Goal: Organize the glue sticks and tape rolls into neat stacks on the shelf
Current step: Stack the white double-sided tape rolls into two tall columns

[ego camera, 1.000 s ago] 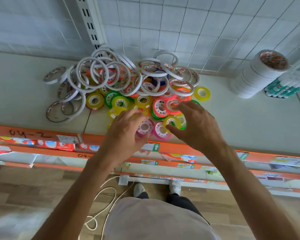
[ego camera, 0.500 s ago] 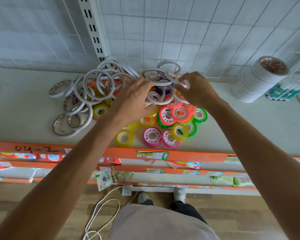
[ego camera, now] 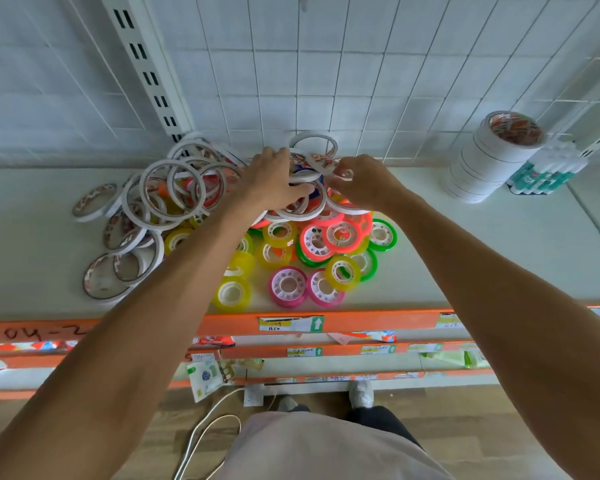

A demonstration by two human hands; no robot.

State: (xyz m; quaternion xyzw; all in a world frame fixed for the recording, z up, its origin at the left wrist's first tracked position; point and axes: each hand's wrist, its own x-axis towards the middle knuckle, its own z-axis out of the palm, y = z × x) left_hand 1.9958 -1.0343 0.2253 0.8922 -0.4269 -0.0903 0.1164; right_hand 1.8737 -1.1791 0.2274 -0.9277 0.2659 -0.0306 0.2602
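both hands are reaching to the back of the white shelf (ego camera: 465, 258), against the wire grid wall (ego camera: 361, 81). bare shelf is lying open to the far left and between the tape pile (ego camera: 194, 188) and the stacked white rolls (ego camera: 482, 164), which are standing just beside the glue sticks (ego camera: 548, 174) at right. the orange front edge (ego camera: 378, 318) is carrying handwritten "04-2" and small price tags, too blurred to read. the left hand (ego camera: 269, 178) is lying on white rings, fingers curled over them; the right hand (ego camera: 364, 183) is pinching a white ring (ego camera: 343, 173). since a second ago both hands have moved from the coloured rolls (ego camera: 326, 244) up to the rear rings.
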